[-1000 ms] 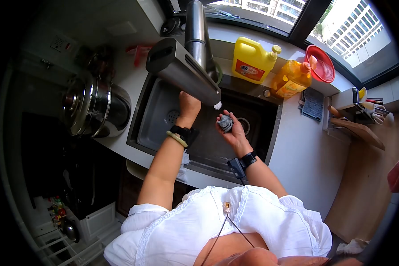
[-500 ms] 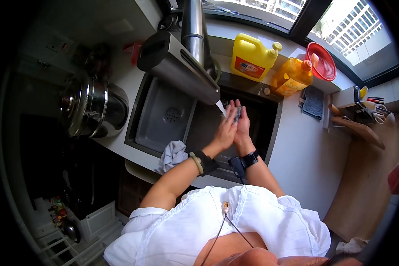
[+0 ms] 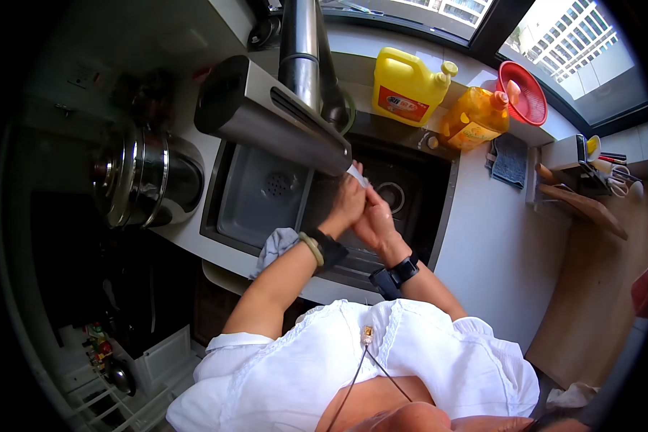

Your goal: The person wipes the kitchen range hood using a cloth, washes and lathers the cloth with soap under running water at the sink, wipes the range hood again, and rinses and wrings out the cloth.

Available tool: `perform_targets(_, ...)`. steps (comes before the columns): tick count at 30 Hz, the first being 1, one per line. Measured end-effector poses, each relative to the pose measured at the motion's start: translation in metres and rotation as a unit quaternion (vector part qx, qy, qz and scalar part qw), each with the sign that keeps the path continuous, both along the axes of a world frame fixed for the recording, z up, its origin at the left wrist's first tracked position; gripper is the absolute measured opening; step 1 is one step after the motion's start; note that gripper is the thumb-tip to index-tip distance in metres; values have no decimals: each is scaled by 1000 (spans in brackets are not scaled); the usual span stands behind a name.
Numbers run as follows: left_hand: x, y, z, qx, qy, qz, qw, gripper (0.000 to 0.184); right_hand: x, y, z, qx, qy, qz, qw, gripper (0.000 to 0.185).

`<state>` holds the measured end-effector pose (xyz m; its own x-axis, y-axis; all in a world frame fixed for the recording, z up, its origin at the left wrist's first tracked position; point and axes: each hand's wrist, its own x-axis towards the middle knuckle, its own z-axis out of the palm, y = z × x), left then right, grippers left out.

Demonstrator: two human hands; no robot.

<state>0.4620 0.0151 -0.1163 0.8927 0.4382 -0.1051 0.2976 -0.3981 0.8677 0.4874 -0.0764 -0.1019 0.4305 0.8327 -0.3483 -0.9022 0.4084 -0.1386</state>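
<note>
Left hand (image 3: 348,199) and right hand (image 3: 376,222), touching, now beneath faucet (image 3: 266,119) tip over sink (image 3: 252,209); water stream (image 3: 357,175) meets them, wetting apparently under way. Small grey object, earlier between palms, now out of sight; whether fingers hold it cannot be told.

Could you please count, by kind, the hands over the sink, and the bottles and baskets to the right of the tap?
Hands: 2 (the person's bare left hand and bare right hand)
Bottles: 2 (a yellow plastic jug with handle and red label; an orange plastic bottle with orange top)
Baskets: 1 (a round red plastic basket)
Total: 5
</note>
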Motion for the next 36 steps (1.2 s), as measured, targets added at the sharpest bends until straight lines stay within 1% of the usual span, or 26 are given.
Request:
perform_targets(1,-3,-16,4,34,-18,-48,998,49,16,-1,-9,-10,7,-32,999,50)
perform_targets(2,-8,-39,25,-30,-97,-43,994,50,32,-3,-14,-109,-89,-104,984,51)
perform_targets(3,-10,-50,25,24,-85,-59,994,50,26,-4,-12,-112,-73,-92,987,50)
perform_targets(5,-1,-35,13,22,-61,-36,997,49,7,-2,-1,-119,-43,-70,990,50)
perform_targets(7,10,-7,5,-2,-2,23,1000,49,-13,8,13,10,-15,-19,1000,48)
perform_targets(9,8,-7,3,6,-12,12,1000,50,4,2,12,29,3,-32,999,50)
perform_targets(10,6,-14,7,5,-42,-8,999,52,21,0,7,-41,-9,-96,994,51)
perform_targets(11,-2,-38,21,-29,-95,-30,995,53,39,0,-17,-84,-89,-137,983,54)
perform_targets(12,-5,-51,22,15,-101,-46,994,56,29,-3,-20,-105,-72,-140,982,53)
perform_targets(13,0,-44,18,6,-64,-29,998,56,18,-4,-21,-126,-58,-143,980,52)
perform_targets(15,15,-14,7,-17,14,11,1000,55,0,6,-12,-47,-36,-29,998,50)
perform_targets(16,17,-1,16,-18,8,53,998,55,-8,9,-3,18,-7,-11,1000,49)
perform_targets(18,12,3,16,-9,41,9,999,54,11,4,13,12,16,-69,997,49)
perform_targets(19,4,-8,4,45,10,-40,998,54,25,3,14,10,28,-97,995,49)
perform_targets(20,-2,-30,18,-17,-81,-47,995,54,39,4,-5,-79,-40,-151,985,52)
perform_targets(21,-5,-45,27,40,-82,-56,994,54,49,-1,-50,-62,-128,-130,981,51)
perform_targets(23,7,-32,13,31,-42,-30,998,54,21,1,-10,-95,-5,-49,994,50)
perform_targets(24,14,-15,10,31,-17,-2,999,55,6,10,5,-38,-14,-40,998,49)
perform_targets(25,17,2,8,33,8,25,999,56,-1,9,44,10,-35,-40,999,52)
perform_targets(27,8,0,2,-1,-3,10,1000,55,12,-1,21,-15,-10,-52,998,51)
perform_targets(29,-9,-34,18,-44,-46,-35,997,54,42,-5,8,-90,-48,-151,983,52)
perform_targets(30,-11,-51,36,1,-64,-46,997,53,47,-11,-8,-116,-99,-131,980,53)
perform_targets(33,13,-18,21,42,-40,-32,998,54,6,4,18,-48,-36,-58,997,52)
perform_targets(34,12,-11,15,38,-25,-26,999,55,-4,8,-3,20,-19,-25,999,50)
perform_targets(35,11,-3,9,34,-11,-21,999,55,0,4,20,27,-13,-3,1000,47)
perform_targets(36,10,4,4,31,4,-16,999,56,10,0,18,21,4,-41,999,45)
